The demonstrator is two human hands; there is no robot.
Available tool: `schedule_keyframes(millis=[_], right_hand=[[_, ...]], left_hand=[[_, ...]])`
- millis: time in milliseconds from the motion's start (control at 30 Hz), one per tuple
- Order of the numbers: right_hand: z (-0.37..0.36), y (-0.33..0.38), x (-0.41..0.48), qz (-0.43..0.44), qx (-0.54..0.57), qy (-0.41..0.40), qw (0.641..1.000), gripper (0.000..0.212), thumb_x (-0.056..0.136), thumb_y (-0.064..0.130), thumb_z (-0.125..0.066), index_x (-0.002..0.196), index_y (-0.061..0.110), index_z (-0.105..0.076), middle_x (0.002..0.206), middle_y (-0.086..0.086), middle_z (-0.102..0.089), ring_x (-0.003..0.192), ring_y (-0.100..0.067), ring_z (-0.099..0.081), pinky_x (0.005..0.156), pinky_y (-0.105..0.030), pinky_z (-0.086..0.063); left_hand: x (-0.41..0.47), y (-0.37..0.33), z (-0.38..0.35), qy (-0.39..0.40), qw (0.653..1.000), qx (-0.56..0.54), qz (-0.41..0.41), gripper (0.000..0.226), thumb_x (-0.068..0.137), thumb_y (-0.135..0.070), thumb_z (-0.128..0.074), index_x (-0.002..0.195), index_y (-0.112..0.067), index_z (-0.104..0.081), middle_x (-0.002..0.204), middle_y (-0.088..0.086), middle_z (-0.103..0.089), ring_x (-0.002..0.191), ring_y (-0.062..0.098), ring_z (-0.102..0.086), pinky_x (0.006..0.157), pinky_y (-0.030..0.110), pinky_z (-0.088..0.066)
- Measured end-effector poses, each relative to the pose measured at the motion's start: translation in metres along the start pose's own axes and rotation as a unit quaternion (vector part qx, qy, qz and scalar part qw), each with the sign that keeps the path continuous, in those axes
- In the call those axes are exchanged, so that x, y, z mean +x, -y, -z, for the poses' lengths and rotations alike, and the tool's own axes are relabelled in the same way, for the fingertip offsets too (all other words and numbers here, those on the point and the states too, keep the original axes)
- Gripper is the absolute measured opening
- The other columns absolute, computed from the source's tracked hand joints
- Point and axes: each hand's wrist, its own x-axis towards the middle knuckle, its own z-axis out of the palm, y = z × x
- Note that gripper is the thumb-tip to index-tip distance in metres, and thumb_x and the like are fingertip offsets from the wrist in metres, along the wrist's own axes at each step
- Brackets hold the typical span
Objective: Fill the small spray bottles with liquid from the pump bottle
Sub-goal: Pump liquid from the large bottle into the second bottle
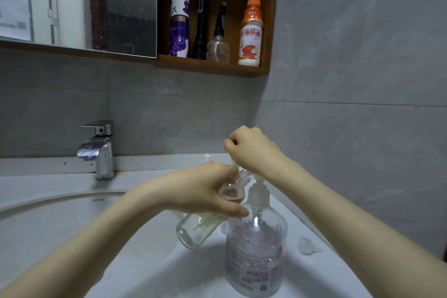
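Pump bottle [255, 256] stands under your curled right grip [249, 150]; left grip [203, 191] clasps the small spray bottle [193, 232], neck tilted toward its spout.

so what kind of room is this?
Most likely a home bathroom: white sink with a chrome tap, a mirror above, and a wooden shelf of bottles.
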Motion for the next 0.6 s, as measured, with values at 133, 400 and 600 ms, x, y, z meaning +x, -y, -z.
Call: schedule_keyframes(millis=[133,400,600], right_hand=[[-0.001,-0.001,0.000,-0.006,0.003,0.006,1.000,0.033,0.092,0.022,-0.035,0.060,0.017,-0.027,0.067,-0.004,-0.034,0.069,-0.028,-0.035,0.051,-0.029,-0.024],[-0.009,-0.002,-0.003,-0.029,-0.003,0.030,0.999,0.033,0.091,0.020,-0.036,0.060,0.017,-0.025,0.074,-0.005,-0.038,0.075,-0.030,-0.036,0.067,-0.032,-0.032],[-0.005,-0.002,-0.001,-0.016,0.028,-0.009,0.999,0.033,0.090,0.020,-0.035,0.059,0.017,-0.024,0.073,-0.007,-0.038,0.072,-0.029,-0.035,0.065,-0.033,-0.032]], left_hand=[[0.000,0.000,0.000,-0.001,1.000,-0.003,-0.003,0.038,0.082,-0.040,-0.069,0.071,-0.019,-0.039,0.065,-0.010,-0.039,0.057,0.005,-0.037,0.055,0.022,-0.031],[-0.001,-0.001,-0.009,-0.003,1.000,-0.005,0.002,0.036,0.083,-0.036,-0.067,0.075,-0.017,-0.038,0.076,-0.002,-0.049,0.067,0.011,-0.039,0.063,0.029,-0.034],[-0.011,-0.006,-0.021,-0.067,0.994,-0.054,0.064,0.028,0.080,-0.029,-0.066,0.077,-0.018,-0.041,0.079,-0.002,-0.053,0.071,0.012,-0.045,0.066,0.029,-0.039]])
